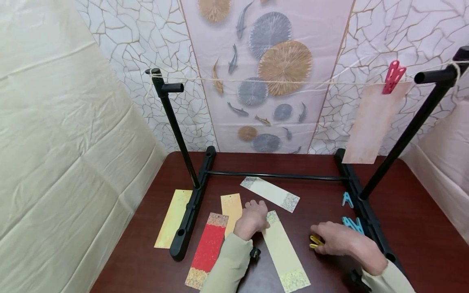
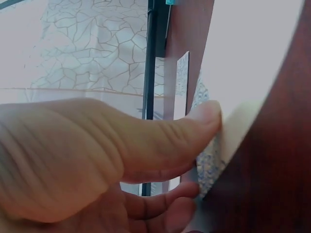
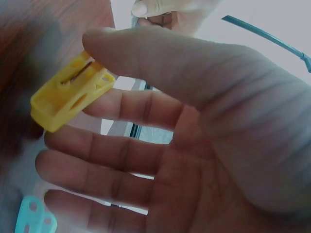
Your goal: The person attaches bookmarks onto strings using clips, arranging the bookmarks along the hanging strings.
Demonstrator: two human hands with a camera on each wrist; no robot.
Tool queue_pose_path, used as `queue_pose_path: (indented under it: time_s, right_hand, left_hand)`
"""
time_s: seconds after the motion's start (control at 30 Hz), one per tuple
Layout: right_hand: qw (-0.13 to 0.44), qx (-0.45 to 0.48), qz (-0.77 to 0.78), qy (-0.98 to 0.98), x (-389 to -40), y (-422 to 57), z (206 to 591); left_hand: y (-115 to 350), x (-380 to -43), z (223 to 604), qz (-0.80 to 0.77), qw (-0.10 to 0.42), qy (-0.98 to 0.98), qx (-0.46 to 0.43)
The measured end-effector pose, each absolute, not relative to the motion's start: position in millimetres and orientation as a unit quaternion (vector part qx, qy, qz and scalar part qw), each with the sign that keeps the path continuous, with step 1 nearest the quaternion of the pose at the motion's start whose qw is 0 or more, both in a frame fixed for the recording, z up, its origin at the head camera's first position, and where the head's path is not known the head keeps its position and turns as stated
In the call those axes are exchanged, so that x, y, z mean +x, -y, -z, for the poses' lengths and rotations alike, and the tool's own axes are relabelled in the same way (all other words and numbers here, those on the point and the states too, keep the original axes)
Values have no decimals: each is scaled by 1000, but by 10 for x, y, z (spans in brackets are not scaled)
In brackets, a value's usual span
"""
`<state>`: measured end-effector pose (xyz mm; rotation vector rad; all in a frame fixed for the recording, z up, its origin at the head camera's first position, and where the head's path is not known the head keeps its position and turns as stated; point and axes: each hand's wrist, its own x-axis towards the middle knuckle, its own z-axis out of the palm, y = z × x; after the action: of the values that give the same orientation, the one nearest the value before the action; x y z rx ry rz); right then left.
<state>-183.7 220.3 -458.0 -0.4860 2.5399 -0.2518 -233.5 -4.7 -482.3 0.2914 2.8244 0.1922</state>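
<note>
At the upper end of a cream card [image 1: 286, 253] with speckled gold ends is my left hand [image 1: 253, 217]. In the left wrist view, its thumb lies on the card's patterned end [image 2: 208, 162], with the fingers curled at the edge; the fingertips are partly hidden. My right hand [image 1: 338, 240] pinches a yellow clothespin [image 3: 68, 94] between thumb and index finger, low over the table's right side. Blue clothespins [image 1: 352, 224] lie just beyond that hand. A red clothespin [image 1: 393, 77] holds a pale pink card [image 1: 375, 122] on the string [image 1: 293, 82].
A black stand's left post [image 1: 177, 134] and right post [image 1: 399, 140] hold up the string. A crossbar [image 1: 278, 176] runs low between its feet. A white card [image 1: 271, 193], red-and-gold card [image 1: 209, 248], orange card [image 1: 231, 207] and yellow card [image 1: 174, 219] lie on the table.
</note>
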Motion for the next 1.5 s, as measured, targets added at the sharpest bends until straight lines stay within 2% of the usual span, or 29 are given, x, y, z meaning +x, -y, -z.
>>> queue_pose_path:
  time_s: [0.33, 0.6, 0.77, 0.87, 1.07, 1.33, 1.5]
  right_hand:
    - [220, -220, 92, -946, -1784, -2024, 4469]
    - [127, -254, 157, -946, -1804, -2118, 4329]
    - [59, -287, 180, -939, -1831, -2213, 4211]
    - [26, -314, 196, -929, -1835, -2277, 4107]
    - [-7, -294, 193, -936, -1845, -2385, 3879]
    - [-57, -276, 176, -943, -1830, -2443, 3699]
    - [-59, -276, 170, -944, -1824, -2439, 3534]
  left_hand:
    - [125, -2304, 4821, -106, 136, -980, 98]
    - [221, -2334, 4799, -215, 160, -956, 118]
    - [249, -2369, 4706, -272, 131, -940, 159]
    - [251, -2379, 4613, -276, 96, -936, 196]
    - [238, -2372, 4379, -298, 45, -918, 259]
    - [220, -2332, 4196, -331, 22, -902, 278]
    - [204, -2324, 4069, -355, 5, -886, 297]
